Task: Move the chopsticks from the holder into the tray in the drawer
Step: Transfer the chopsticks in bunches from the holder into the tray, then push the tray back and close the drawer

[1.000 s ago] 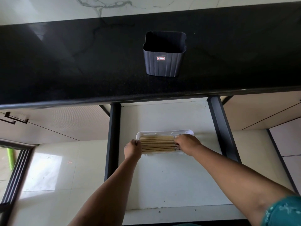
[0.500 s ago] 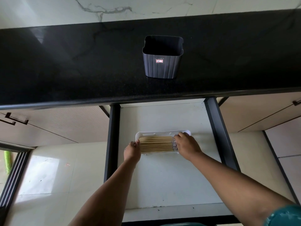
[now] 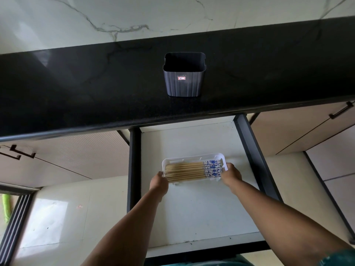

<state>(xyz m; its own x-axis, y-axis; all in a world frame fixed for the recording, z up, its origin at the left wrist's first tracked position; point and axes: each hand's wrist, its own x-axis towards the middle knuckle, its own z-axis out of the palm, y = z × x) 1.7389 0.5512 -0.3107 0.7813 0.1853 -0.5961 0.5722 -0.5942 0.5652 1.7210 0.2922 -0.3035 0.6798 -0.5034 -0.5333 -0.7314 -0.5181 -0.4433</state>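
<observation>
Head view: chopsticks [image 3: 189, 170] lie side by side in the white tray [image 3: 220, 156] mid-drawer [image 3: 192, 212], toward its back. Left hand [image 3: 158, 182] holds the tray's left end, right hand [image 3: 231, 174] its right end; fingers curl at the rim, exact grip can't be told. Holder [image 3: 184, 78] stands empty near the bench [image 3: 76, 89] front edge. Sticks look light, stiff & smooth, apt to roll, so best taken as a bundle at mid-length.

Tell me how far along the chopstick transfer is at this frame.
Transfer looks done: the holder on the counter looks empty, and the chopsticks lie side by side in the tray. In hand: left hand and right hand hold the tray's ends. The drawer remains open.
</observation>
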